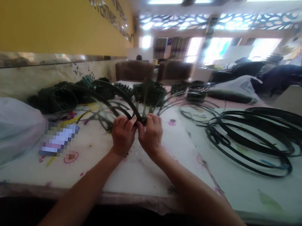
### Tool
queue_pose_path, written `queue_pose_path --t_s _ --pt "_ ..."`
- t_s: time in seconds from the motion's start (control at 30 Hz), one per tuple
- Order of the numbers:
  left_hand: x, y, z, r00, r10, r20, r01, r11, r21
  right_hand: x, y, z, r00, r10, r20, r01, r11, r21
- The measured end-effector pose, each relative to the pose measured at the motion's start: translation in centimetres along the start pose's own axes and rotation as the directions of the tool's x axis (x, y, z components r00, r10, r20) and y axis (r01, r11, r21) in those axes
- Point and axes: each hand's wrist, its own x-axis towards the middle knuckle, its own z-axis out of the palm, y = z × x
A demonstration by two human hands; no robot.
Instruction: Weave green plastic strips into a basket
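Observation:
Side by side over the table, my left hand (123, 134) and my right hand (150, 134) are both closed on a bundle of dark green plastic weaving strips (125, 96). The thumbs nearly meet at the spot where the strips cross. From there, long strips arc up and away to the left and fan out to the right. The exact crossing between my fingers is hidden and somewhat blurred.
Coiled dark strips (254, 130) lie on the right of the table. Woven dark green pieces (149, 92) stand along the back, with a rolled one (54, 97) at left. A white plastic bag (4, 130) and a blurred-out flat item (60, 139) lie left. People sit far right.

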Motion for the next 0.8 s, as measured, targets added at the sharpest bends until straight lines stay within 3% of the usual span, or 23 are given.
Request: queue_pose_path --t_s 0.23,0.57,0.8 --pt "0.3 -0.3 0.1 0.999 -0.025 0.02 0.025 1.0 -0.003 -0.1 1.0 -0.5 0.999 -0.012 -0.048 0.014 0.999 0.05" --pt "0.1 -0.2 0.1 0.998 -0.057 0.031 0.058 0.998 -0.028 -0.3 0.1 -0.5 0.999 0.041 -0.018 -0.041 0.999 0.023" --pt "0.0 -1.1 -0.1 1.0 -0.028 -0.011 0.028 0.999 -0.03 0.3 0.9 -1.4 0.998 0.04 0.048 -0.048 0.983 0.18"
